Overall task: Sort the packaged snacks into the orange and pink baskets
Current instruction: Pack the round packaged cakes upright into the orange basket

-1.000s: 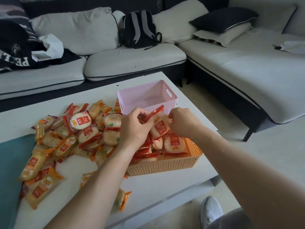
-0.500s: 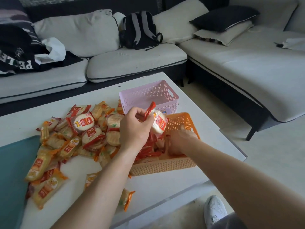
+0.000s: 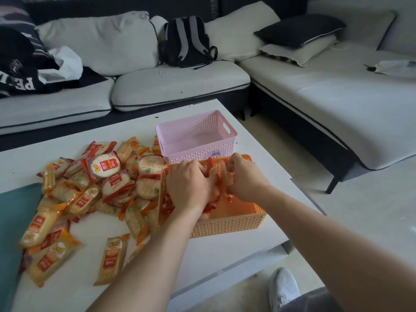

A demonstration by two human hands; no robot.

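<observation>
Snacks: red-wrapped, bunched inside orange basket, clutched from both sides. Left fingers curled down into the bunch, gripping packets. Right fingers curled the same way, pinching red wrap from the opposite side. Knuckles close together over the bunch. Number of packets in each grip: cannot tell, blurred and covered. Left hand over basket's left half, right hand over its far right part, both forearms reaching in from the near edge. More red wrap poking out under the left wrist and below the right palm, down in the basket. Pink basket just behind the orange one, touching or nearly so, small cartoon sticker on its near wall. Loose pile of orange and red packets spread on desk left of the orange basket, some against its left wall. Teal sheet at desk's left edge, beside the pile. Beyond desk: grey sofa with backpack, dark cushion, black clothing. White shoe on floor, bottom right.
</observation>
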